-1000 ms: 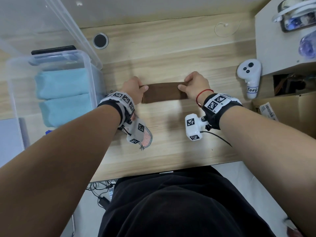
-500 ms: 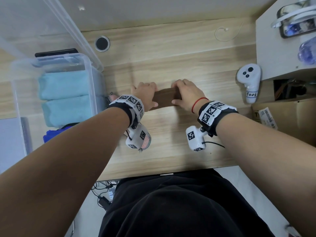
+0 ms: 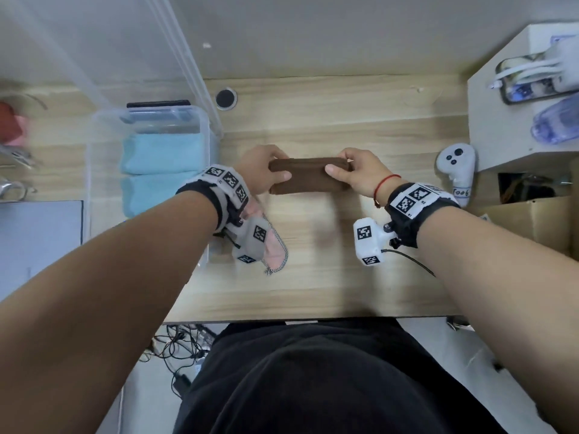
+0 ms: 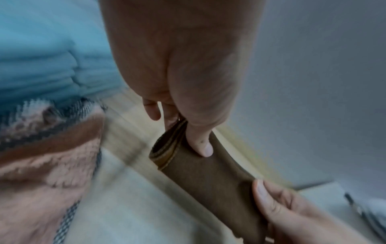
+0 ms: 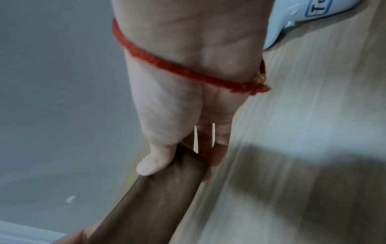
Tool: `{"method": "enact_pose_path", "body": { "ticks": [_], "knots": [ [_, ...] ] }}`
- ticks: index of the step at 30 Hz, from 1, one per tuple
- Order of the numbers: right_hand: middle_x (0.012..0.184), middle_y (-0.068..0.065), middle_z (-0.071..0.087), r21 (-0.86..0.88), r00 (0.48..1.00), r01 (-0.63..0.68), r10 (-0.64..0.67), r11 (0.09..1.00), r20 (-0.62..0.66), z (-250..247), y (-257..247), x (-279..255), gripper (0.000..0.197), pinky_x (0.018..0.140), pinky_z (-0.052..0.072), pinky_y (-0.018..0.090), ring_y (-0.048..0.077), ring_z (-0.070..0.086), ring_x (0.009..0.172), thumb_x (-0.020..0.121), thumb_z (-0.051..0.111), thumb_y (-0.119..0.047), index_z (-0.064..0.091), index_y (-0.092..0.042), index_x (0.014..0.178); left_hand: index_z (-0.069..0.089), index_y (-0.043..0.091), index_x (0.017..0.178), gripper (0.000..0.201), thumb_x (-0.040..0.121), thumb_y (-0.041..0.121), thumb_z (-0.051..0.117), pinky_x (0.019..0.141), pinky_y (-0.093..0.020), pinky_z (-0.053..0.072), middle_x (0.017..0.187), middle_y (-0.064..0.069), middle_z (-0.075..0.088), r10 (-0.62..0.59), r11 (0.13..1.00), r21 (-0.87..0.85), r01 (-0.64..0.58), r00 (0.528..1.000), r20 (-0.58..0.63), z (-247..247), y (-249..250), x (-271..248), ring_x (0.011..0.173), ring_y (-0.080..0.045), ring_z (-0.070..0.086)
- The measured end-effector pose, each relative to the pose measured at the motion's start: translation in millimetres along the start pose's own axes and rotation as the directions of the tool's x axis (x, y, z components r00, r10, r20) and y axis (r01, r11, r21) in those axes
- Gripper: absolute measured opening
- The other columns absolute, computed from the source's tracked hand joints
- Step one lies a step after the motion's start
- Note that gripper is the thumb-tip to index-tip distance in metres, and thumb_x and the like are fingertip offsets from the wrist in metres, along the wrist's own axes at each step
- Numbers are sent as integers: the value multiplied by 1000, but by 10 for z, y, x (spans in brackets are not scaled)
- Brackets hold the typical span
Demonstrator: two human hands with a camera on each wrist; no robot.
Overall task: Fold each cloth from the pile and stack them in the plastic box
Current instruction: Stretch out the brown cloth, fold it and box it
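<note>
A folded brown cloth (image 3: 308, 179) is held just above the wooden desk (image 3: 329, 277) between both hands. My left hand (image 3: 266, 173) pinches its left end, thumb on top (image 4: 200, 147), fingers underneath. My right hand (image 3: 354, 172) pinches the right end the same way, thumb (image 5: 150, 165) on the cloth (image 5: 158, 203). The layered edge of the cloth (image 4: 208, 178) shows in the left wrist view. The clear plastic box (image 3: 94, 170) stands at the left and holds two folded light-blue cloths (image 3: 159, 173). A pink cloth with a checked border (image 3: 275, 245) lies beside the box, under my left wrist.
A white controller (image 3: 457, 170) lies on the desk to the right. Beyond it stand a grey cabinet (image 3: 501, 126) and a cardboard box (image 3: 532, 220). The box lid (image 3: 175, 57) leans upright behind the plastic box. A round cable hole (image 3: 225, 98) is at the back.
Both hands had come together over the cloth half a second ago; now they are spread to its two ends and hold the thicker folded cloth lifted off the desk.
</note>
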State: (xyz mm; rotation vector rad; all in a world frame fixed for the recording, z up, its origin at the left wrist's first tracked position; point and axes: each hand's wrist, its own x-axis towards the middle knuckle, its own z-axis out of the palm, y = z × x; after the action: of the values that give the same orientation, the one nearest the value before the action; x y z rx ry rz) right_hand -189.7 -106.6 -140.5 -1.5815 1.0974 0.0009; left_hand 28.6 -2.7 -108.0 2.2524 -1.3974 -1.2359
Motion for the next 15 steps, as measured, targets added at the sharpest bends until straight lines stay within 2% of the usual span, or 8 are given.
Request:
{"method": "enact_pose_path", "body": {
  "ticks": [3,5,6,9,11,13,15],
  "knots": [
    [81,5,65,77,997,47,-42,996,-64,100,-321,-7,23,77,52,43,22,61,75,82,69,-44,61,-22,79,65,10,108,22,93,24,61,86,-33,50,98,-5,67,57,998,-14,-58,997,-52,-434,-72,-192,90,-19,62],
    [79,8,64,108,992,63,-51,992,-111,260,-519,10,41,72,52,46,24,60,73,73,67,-54,63,-15,83,65,6,105,21,94,23,58,81,-33,48,94,-8,65,65,998,0,-66,994,-82,-717,-189,-347,88,-24,60],
    [78,9,63,116,990,79,-65,990,-124,373,-647,16,43,68,51,45,24,59,70,73,67,-54,63,-13,84,65,7,105,21,95,23,58,79,-31,46,93,-7,64,65,998,15,-64,993,-101,-857,-276,-429,87,-23,59],
    [75,10,61,119,986,118,-103,986,-129,755,-1129,-42,20,62,52,43,23,59,62,85,68,-38,62,-19,81,66,11,110,20,95,21,58,78,-26,43,93,-4,63,68,997,41,-63,987,-143,-1232,-630,-665,85,-17,56],
    [77,14,61,101,986,130,-117,986,-119,988,-1355,-26,17,57,52,36,24,60,59,91,65,-30,61,-18,79,67,11,110,20,95,20,58,77,-25,42,93,-6,65,46,999,36,-41,988,-150,-1421,-908,-786,85,-19,57],
    [81,17,63,66,989,119,-112,991,-96,1228,-1527,-1,19,55,54,35,27,63,60,92,63,-30,61,-16,80,66,8,109,23,92,23,62,88,-33,48,98,-11,68,14,1000,12,-12,988,-153,-1566,-1204,-890,91,-27,63],
    [80,17,67,-16,988,115,-116,993,-97,1478,-1673,51,25,62,58,40,27,65,60,92,63,-32,63,-9,85,65,8,112,30,87,25,67,96,-43,49,106,-13,69,-24,999,-50,16,986,-165,-1697,-1493,-965,101,-30,65]
  ]
}}
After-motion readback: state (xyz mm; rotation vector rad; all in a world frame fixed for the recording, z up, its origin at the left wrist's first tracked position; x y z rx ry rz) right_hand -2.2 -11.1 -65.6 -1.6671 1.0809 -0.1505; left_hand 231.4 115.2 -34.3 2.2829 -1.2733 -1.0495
